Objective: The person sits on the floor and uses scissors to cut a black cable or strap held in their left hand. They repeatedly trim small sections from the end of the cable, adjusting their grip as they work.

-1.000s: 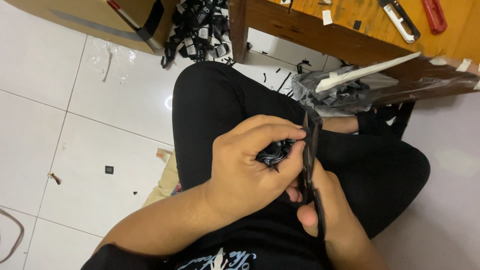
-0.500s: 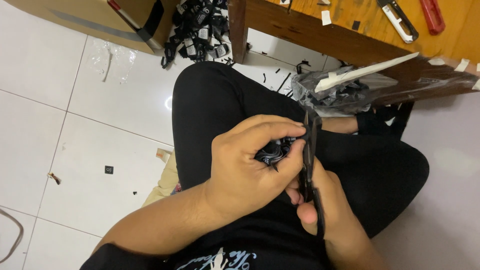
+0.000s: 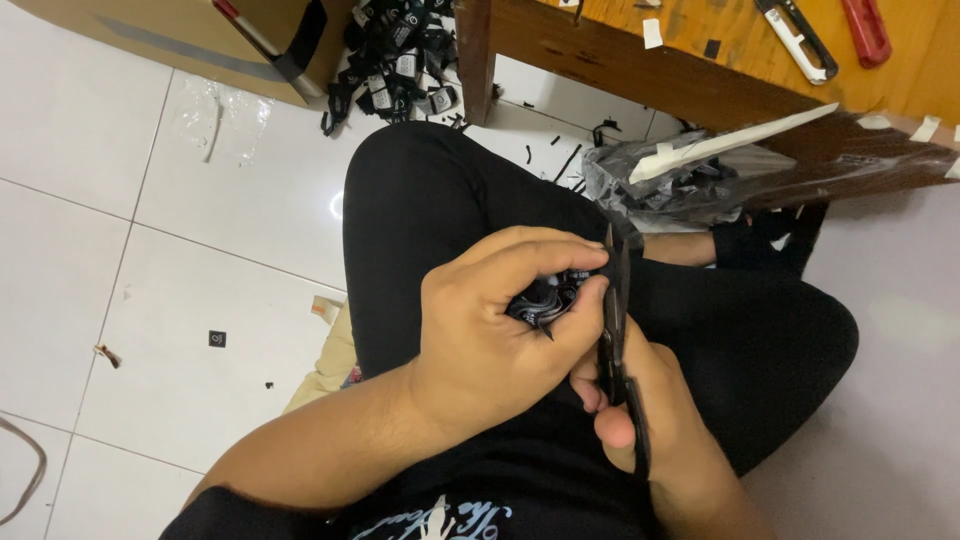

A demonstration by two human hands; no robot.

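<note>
My left hand (image 3: 495,320) is curled around a small black bundle of labels (image 3: 548,298), held over my lap in black trousers (image 3: 430,210). My right hand (image 3: 640,400) grips black scissors (image 3: 612,310), whose blades point up and away beside the bundle, right against my left fingers. Much of the bundle is hidden inside my fist.
A wooden table (image 3: 640,60) stands ahead with white snips (image 3: 800,40) and a red tool (image 3: 868,28) on top. A clear plastic bag with black pieces (image 3: 680,180) hangs at its edge. A pile of black labels (image 3: 395,60) and a cardboard box (image 3: 200,35) lie on the white tile floor.
Almost nothing differs; both hands keep their hold, and the scissors stay beside the bundle with only a slight shift.
</note>
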